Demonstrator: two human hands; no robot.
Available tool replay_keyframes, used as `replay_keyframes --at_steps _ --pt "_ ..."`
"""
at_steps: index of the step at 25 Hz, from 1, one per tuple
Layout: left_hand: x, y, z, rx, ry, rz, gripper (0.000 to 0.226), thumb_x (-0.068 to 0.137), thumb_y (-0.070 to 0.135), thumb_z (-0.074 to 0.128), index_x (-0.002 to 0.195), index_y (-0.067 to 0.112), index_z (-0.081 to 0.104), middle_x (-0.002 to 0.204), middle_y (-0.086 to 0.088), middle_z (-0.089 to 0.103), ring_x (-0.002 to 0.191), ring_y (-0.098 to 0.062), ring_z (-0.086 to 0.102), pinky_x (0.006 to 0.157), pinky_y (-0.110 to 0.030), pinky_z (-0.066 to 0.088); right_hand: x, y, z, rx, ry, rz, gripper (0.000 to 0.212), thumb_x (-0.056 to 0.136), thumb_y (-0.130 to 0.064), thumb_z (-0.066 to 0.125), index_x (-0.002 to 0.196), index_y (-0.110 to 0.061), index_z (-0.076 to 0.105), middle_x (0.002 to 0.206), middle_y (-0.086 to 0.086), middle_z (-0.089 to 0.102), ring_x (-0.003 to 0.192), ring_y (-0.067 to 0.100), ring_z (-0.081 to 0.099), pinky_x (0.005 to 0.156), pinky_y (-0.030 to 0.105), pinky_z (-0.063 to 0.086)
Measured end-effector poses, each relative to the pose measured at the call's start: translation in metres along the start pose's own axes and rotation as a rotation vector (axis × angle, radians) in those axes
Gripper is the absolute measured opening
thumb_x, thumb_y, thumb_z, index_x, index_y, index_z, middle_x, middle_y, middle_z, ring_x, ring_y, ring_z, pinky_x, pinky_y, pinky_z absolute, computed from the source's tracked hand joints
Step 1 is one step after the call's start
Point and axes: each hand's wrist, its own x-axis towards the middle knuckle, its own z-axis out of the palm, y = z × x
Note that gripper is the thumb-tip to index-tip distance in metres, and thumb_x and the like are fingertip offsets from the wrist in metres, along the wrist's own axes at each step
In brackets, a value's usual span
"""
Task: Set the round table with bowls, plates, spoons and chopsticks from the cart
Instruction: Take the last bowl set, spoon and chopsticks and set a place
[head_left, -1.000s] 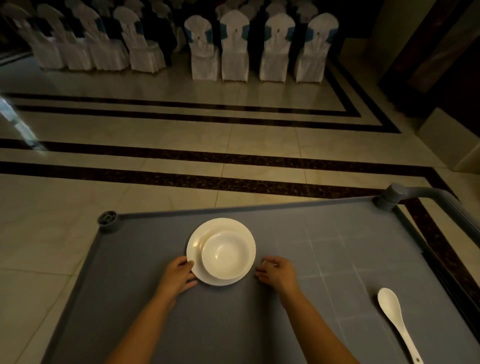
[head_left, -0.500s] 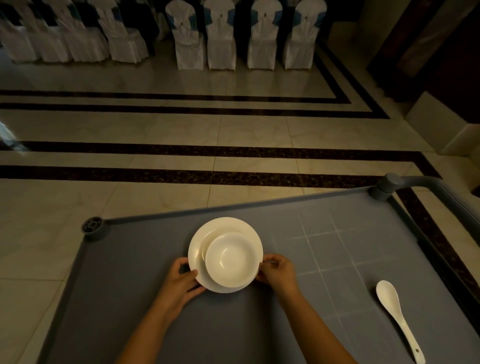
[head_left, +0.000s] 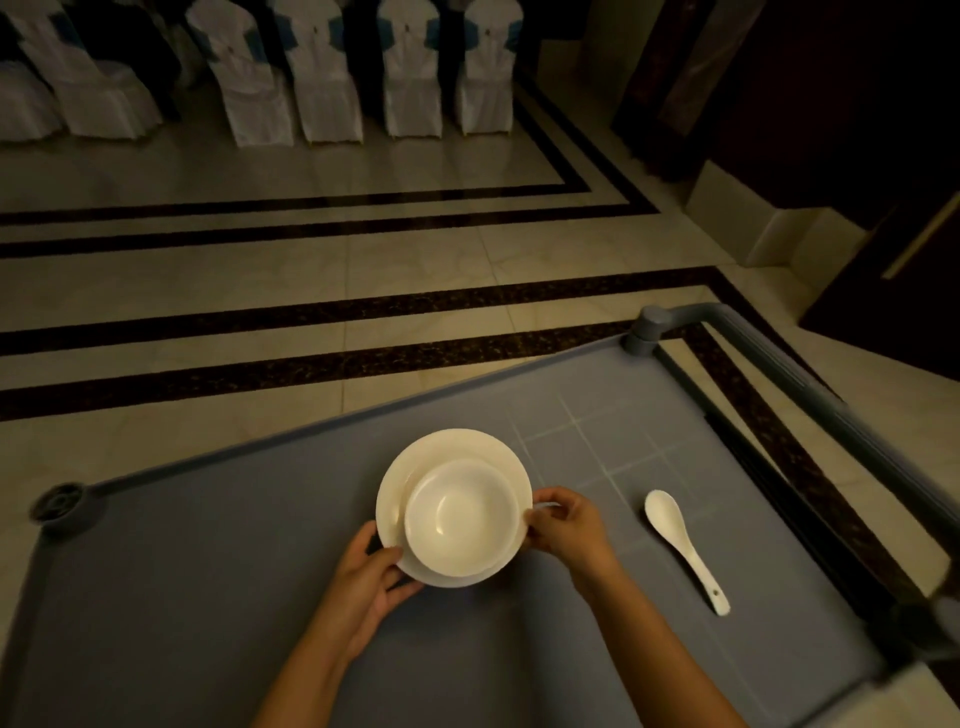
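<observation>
A white plate (head_left: 451, 453) with a white bowl (head_left: 462, 517) sitting on it lies near the middle of the grey cart top (head_left: 208, 571). The left hand (head_left: 370, 577) holds the plate's near-left rim, thumb over the edge and fingers curled beneath. The right hand (head_left: 567, 526) pinches the plate's right rim, its grip closed on the edge beside the bowl. A white spoon (head_left: 684, 548) lies alone on the cart to the right, well apart from the plate. White-covered chairs (head_left: 322, 78) stand far across the tiled floor (head_left: 260, 270).

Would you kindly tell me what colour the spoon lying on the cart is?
White; the spoon shows clearly in the head view.
</observation>
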Motion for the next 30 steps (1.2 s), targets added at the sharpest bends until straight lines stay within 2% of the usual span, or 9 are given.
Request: replay_keyframes --at_steps 5,9,11,13,16,20,24,26,30 --pt "-0.01 -0.004 0.04 0.027 -0.079 -0.014 0.033 0.088 0.014 0.056 0.117 0.029 0.052 0.114 -0.008 0.065 0.092 -0.028 0.07 0.062 -0.037 0.059 -0.015 -0.002 -0.042 0.055 0.041 0.041 0.014 0.084 0.007 0.054 0.082 -0.004 0.062 0.075 0.014 0.064 0.067 0.023 0.064 0.066 0.031 0.058" --pt "-0.015 -0.017 0.072 0.013 -0.071 -0.004 0.034 0.09 0.012 0.053 0.12 0.027 0.05 0.115 -0.007 0.062 0.098 -0.028 0.064 0.059 -0.036 0.058 -0.019 -0.001 -0.079 0.073 0.009 0.047 0.015 0.087 -0.001 0.055 0.098 0.001 0.065 0.084 0.012 0.068 0.069 0.019 0.067 0.058 0.022 0.059" --pt "-0.016 -0.023 0.086 -0.001 -0.06 0.005 0.032 0.09 0.011 0.052 0.118 0.028 0.051 0.114 -0.006 0.061 0.099 -0.028 0.062 0.062 -0.039 0.056 -0.015 0.006 -0.109 -0.122 0.151 -0.042 0.023 0.09 -0.01 0.055 0.109 -0.006 0.066 0.094 0.01 0.07 0.079 0.02 0.068 0.07 0.028 0.058" --pt "-0.017 -0.028 0.098 -0.001 -0.046 0.022 0.031 0.091 0.011 0.05 0.116 0.028 0.051 0.115 -0.006 0.06 0.099 -0.029 0.062 0.066 -0.041 0.053 -0.01 0.019 -0.159 -0.501 0.439 -0.152 0.03 0.091 -0.016 0.054 0.119 -0.011 0.062 0.111 0.012 0.068 0.098 0.025 0.065 0.086 0.035 0.051" --pt "-0.019 -0.033 0.111 -0.005 -0.02 0.049 0.032 0.092 0.01 0.048 0.12 0.025 0.049 0.117 -0.007 0.059 0.099 -0.027 0.061 0.068 -0.041 0.053 -0.007 0.04 -0.232 -0.906 0.624 -0.161 0.035 0.091 -0.013 0.052 0.125 -0.005 0.055 0.121 0.017 0.061 0.109 0.032 0.058 0.091 0.039 0.049" --pt "-0.023 -0.033 0.128 -0.004 -0.006 0.078 0.032 0.093 0.009 0.045 0.121 0.025 0.049 0.115 -0.005 0.059 0.098 -0.027 0.061 0.06 -0.036 0.059 0.006 0.061 -0.263 -1.132 0.497 -0.176 0.037 0.094 -0.014 0.047 0.129 -0.006 0.047 0.122 0.015 0.057 0.109 0.027 0.055 0.09 0.035 0.051" --pt "-0.027 -0.031 0.139 -0.022 0.003 0.1 0.035 0.094 0.007 0.044 0.126 0.022 0.045 0.116 -0.007 0.058 0.096 -0.027 0.062 0.055 -0.031 0.059 0.011 0.071 -0.267 -1.188 0.451 -0.167 0.043 0.095 -0.014 0.045 0.136 -0.004 0.037 0.128 0.015 0.049 0.113 0.026 0.051 0.095 0.032 0.048" --pt "-0.028 -0.031 0.143 -0.028 0.01 0.111 0.035 0.094 0.007 0.044 0.126 0.023 0.045 0.118 -0.008 0.058 0.097 -0.027 0.062 0.055 -0.031 0.059 0.012 0.071 -0.264 -1.173 0.415 -0.163 0.037 0.094 -0.015 0.046 0.13 -0.006 0.042 0.123 0.014 0.05 0.107 0.025 0.053 0.093 0.031 0.049" --pt "-0.031 -0.034 0.148 -0.043 0.019 0.125 0.035 0.094 0.008 0.045 0.126 0.022 0.045 0.123 -0.01 0.056 0.099 -0.026 0.061 0.057 -0.031 0.059 0.021 0.057 -0.244 -1.066 0.263 -0.048 0.015 0.088 -0.013 0.052 0.102 -0.008 0.054 0.109 0.013 0.058 0.097 0.027 0.058 0.075 0.031 0.046"
